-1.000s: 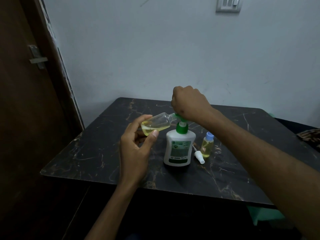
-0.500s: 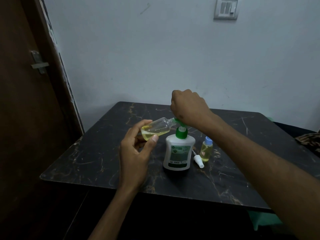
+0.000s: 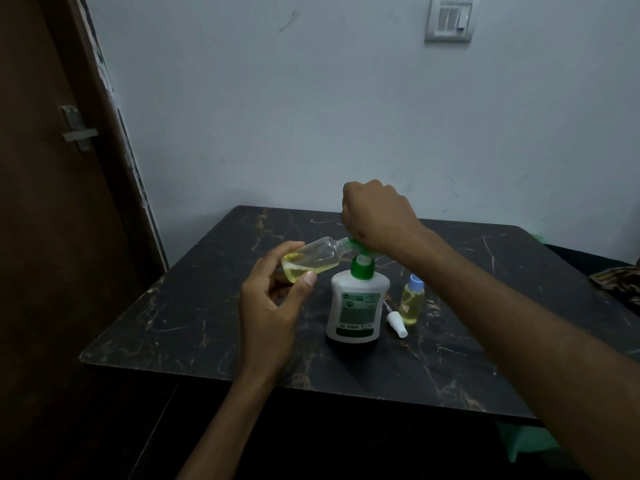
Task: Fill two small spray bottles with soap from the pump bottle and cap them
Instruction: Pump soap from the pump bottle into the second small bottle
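- Black marble table (image 3: 194,327): pump bottle (image 3: 356,306) stands mid-table; just right of it a capped, filled bottle (image 3: 411,303) looks done.
- Right hand (image 3: 375,216), fisted, presses the pump head.
- Left hand (image 3: 273,299) pinches a tilted open bottle (image 3: 313,259), part full, at the spout.
- White sprayer (image 3: 396,320) lies unfitted; capping remains.

Wall switch (image 3: 449,19), brown door (image 3: 52,202), latch (image 3: 78,130)

Tilted clear bottle (image 3: 313,259) half yellow at white pump bottle's (image 3: 356,306) green spout.
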